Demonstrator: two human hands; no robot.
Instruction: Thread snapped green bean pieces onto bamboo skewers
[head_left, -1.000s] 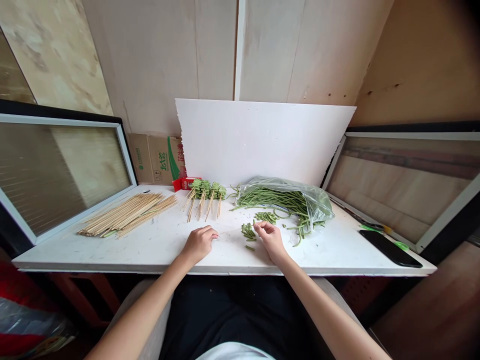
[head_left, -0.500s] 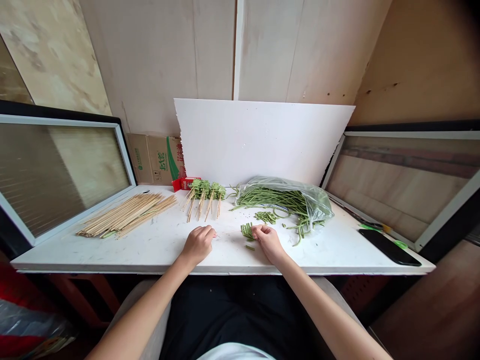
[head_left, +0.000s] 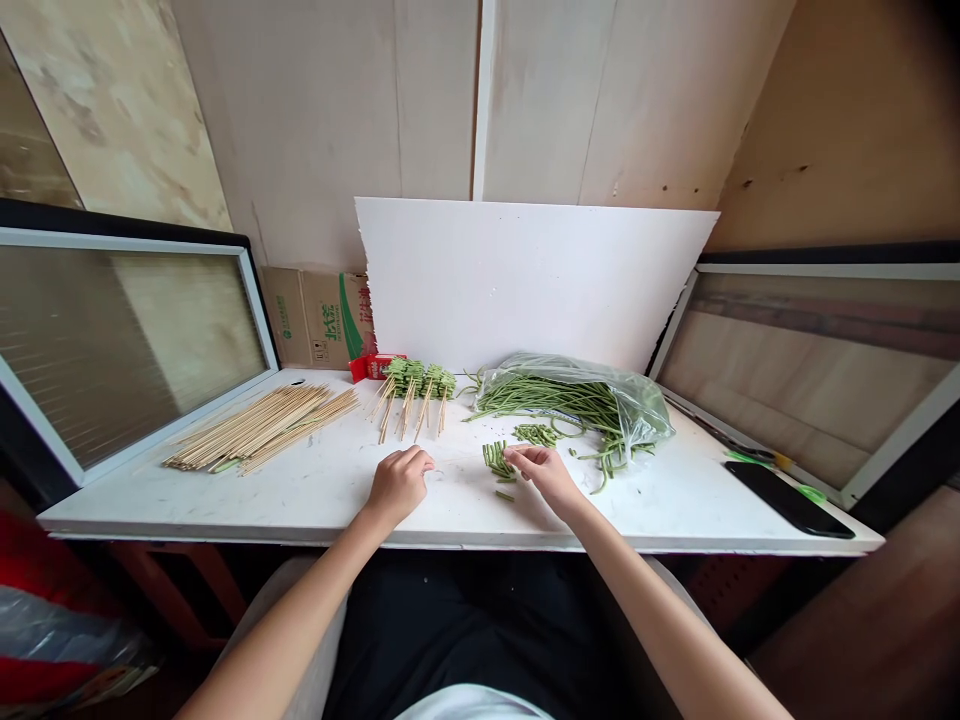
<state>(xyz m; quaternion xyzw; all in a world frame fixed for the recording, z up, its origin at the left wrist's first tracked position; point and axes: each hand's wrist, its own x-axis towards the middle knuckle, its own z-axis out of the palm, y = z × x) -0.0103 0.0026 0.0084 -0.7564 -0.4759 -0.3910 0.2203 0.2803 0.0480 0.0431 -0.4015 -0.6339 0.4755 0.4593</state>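
My left hand (head_left: 400, 482) is closed above the front of the white table, its fingers wrapped round the end of a thin wooden skewer. The skewer's shaft shows only faintly, running right toward a row of short-cut green bean pieces (head_left: 496, 458). Those pieces lie side by side, apparently threaded on the skewer. My right hand (head_left: 550, 476) pinches at the right end of this row, fingertips against the bean pieces; the skewer's tip is hidden there. One loose bean piece (head_left: 504, 496) rests just in front, and a small pile of cut pieces (head_left: 535, 434) lies behind my right hand.
A clear plastic bag (head_left: 645, 400) of long green beans (head_left: 555, 398) lies at the back right. Bare skewers (head_left: 262, 428) are heaped at the left, with finished bean skewers (head_left: 420, 380) behind. A black phone (head_left: 787, 498) lies near the right edge. A white board (head_left: 536, 285) stands behind.
My right hand's fingers have loosened and straightened a little at the end of the bean row. My left hand keeps its grip. The whole view has shifted slightly.
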